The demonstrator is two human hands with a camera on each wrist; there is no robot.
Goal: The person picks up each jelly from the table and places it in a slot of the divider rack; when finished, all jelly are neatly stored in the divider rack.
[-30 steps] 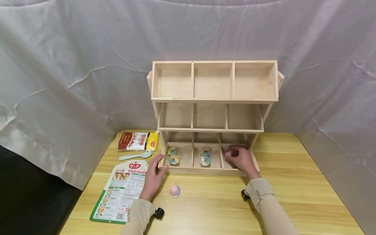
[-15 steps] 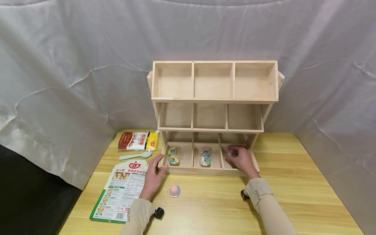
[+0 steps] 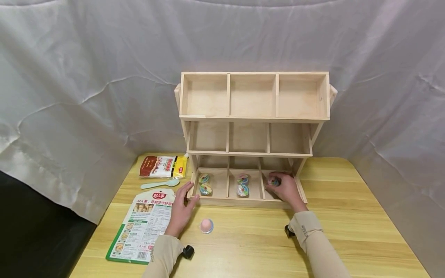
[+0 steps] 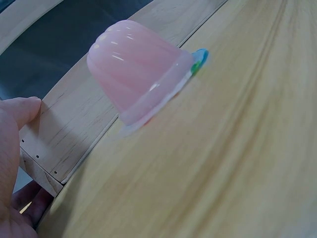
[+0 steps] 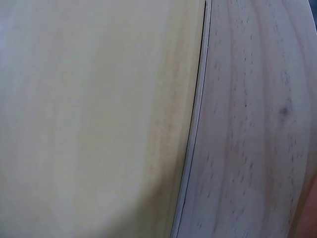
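In the head view, a wooden three-tier shelf (image 3: 253,153) stands on the table. My left hand (image 3: 181,208) grips its lower front left corner; the left wrist view shows the thumb on the front board and fingers round the side. Inside the bottom right compartment, my right hand (image 3: 286,190) pinches a small jelly cup (image 3: 273,180) with its printed lid showing, partly covered by the fingers. Two jelly cups (image 3: 205,189) lie in the bottom left compartment, and two more jelly cups (image 3: 243,190) in the bottom middle one. A pink jelly cup (image 4: 136,72) sits lid-down on the table before the shelf.
Left of the shelf lie a red and yellow food packet (image 3: 163,166), a pale green spoon (image 3: 160,184) and a white and green printed board (image 3: 142,227), partly under the left forearm. Grey curtains (image 3: 87,77) enclose the wooden table (image 3: 347,224) behind and at the sides.
The jelly cup in my right hand has turned, so its printed lid now shows where its pink side showed before. The left hand stays on the shelf corner.
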